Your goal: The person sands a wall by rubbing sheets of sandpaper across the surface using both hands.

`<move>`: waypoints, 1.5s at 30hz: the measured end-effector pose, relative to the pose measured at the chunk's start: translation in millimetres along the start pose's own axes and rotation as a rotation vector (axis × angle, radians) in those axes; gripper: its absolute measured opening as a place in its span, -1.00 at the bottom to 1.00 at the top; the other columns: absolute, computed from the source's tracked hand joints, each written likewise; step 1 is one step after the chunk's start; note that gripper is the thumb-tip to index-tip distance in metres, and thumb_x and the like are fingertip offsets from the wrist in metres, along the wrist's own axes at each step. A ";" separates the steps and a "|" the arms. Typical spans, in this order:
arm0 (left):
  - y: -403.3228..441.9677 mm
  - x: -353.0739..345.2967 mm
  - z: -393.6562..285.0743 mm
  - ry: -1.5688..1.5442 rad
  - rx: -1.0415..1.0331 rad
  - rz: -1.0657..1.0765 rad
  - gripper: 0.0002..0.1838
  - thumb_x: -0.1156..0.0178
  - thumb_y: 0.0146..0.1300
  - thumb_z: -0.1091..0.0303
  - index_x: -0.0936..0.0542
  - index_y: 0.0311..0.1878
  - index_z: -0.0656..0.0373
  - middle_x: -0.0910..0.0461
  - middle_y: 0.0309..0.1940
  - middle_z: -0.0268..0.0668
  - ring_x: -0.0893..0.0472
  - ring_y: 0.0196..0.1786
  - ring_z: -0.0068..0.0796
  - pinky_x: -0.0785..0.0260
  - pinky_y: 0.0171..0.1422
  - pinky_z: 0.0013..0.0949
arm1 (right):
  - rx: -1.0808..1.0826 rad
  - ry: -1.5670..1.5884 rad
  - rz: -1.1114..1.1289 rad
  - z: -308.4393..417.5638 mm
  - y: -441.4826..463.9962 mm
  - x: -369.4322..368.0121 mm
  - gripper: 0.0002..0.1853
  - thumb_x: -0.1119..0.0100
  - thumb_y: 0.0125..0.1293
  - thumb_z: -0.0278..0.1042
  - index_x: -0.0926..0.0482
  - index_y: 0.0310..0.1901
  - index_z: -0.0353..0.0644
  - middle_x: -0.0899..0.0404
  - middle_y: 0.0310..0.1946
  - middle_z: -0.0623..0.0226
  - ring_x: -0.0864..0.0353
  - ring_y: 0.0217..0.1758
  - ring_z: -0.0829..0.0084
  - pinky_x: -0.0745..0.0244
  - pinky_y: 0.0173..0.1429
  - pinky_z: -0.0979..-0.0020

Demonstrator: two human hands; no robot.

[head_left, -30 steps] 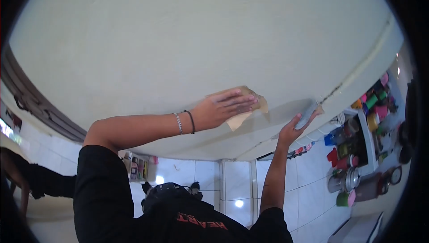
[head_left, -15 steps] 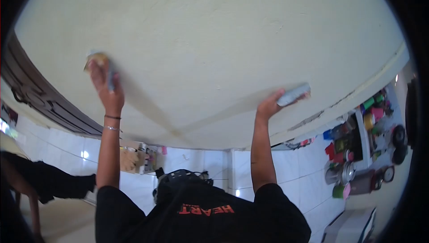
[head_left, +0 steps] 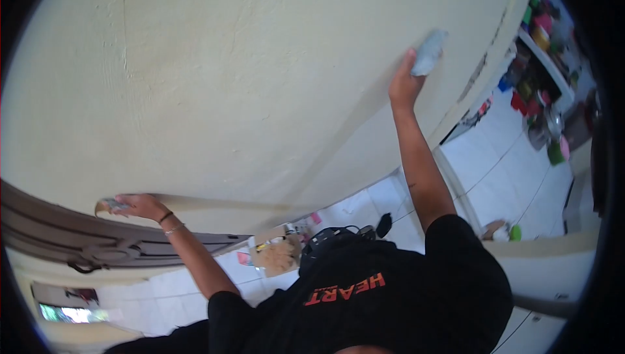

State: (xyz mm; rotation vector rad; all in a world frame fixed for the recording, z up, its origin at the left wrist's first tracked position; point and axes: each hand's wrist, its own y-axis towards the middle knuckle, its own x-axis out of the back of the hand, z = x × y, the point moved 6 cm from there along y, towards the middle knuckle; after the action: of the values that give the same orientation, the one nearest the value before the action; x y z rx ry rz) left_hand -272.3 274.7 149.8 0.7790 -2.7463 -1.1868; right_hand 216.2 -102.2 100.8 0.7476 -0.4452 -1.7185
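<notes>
Far to the left, my left hand (head_left: pixel 142 206) grips a folded grey-and-tan sheet (head_left: pixel 115 205) by the lower edge of the pale wall (head_left: pixel 260 94), close to the brown door (head_left: pixel 140 250). A dark band and a silver bracelet circle that wrist. My right hand (head_left: pixel 406 86) is raised at the upper right, its thumb and fingers round a pale blue-grey folded piece (head_left: pixel 428 54) held against or very near the wall. Its far fingers are mostly hidden behind the piece.
On the tiled floor (head_left: pixel 478 159) below the wall sits an open box (head_left: pixel 260 259) with tan material inside. Crowded shelves (head_left: pixel 547 61) with colourful containers and pots stand at the right. A cracked strip (head_left: pixel 473 81) runs down the wall's right edge.
My left hand has moved from mid-wall to the far left, then down towards the door. My right hand has gone up the wall with its piece. The whole view has tilted.
</notes>
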 end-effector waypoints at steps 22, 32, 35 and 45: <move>-136.6 -71.4 -114.6 0.239 -0.489 -0.005 -0.38 0.15 0.40 0.44 0.17 0.39 0.43 0.01 0.38 0.07 -0.01 0.42 0.05 0.13 0.46 -0.06 | 0.702 -0.359 0.351 115.0 -82.9 -71.4 -0.36 -0.06 0.00 -0.48 -0.42 0.22 0.18 -0.07 0.38 0.05 0.00 0.46 0.09 0.39 0.46 -0.06; -181.0 -87.2 -129.6 0.063 -0.225 -0.007 -0.46 0.16 0.43 0.24 -0.05 0.33 0.39 0.01 0.35 0.06 0.01 0.43 -0.04 0.14 0.49 -0.14 | 0.288 -0.096 -0.157 -33.6 99.9 67.2 -0.47 0.12 0.38 -0.18 -0.20 0.30 -0.29 -0.06 0.37 0.02 0.04 0.47 0.11 0.24 0.46 0.11; -227.7 -96.7 -139.1 0.075 -0.217 -0.014 -0.49 0.22 0.45 0.29 -0.03 0.34 0.39 0.03 0.37 0.03 0.01 0.44 -0.08 0.17 0.50 -0.13 | 0.014 -0.121 -0.341 -120.4 106.9 112.5 -0.48 0.13 0.40 -0.14 -0.26 0.19 -0.43 -0.29 0.21 -0.03 -0.24 0.31 0.14 -0.06 0.35 0.27; -255.7 -110.7 -172.7 0.127 -0.169 -0.010 -0.51 0.22 0.45 0.31 -0.07 0.31 0.44 -0.11 0.31 0.12 -0.12 0.37 0.03 0.04 0.42 -0.03 | -0.484 -0.174 -0.398 -222.7 106.6 155.2 -0.44 0.22 0.43 -0.09 -0.17 0.22 -0.46 -0.22 0.23 -0.11 -0.19 0.32 0.08 -0.06 0.36 0.32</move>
State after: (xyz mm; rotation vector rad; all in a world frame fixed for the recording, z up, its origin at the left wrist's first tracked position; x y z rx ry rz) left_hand -25.2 62.9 110.4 0.8189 -2.5057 -1.3014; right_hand 422.2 -261.1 -31.1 0.3467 0.0193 -2.1633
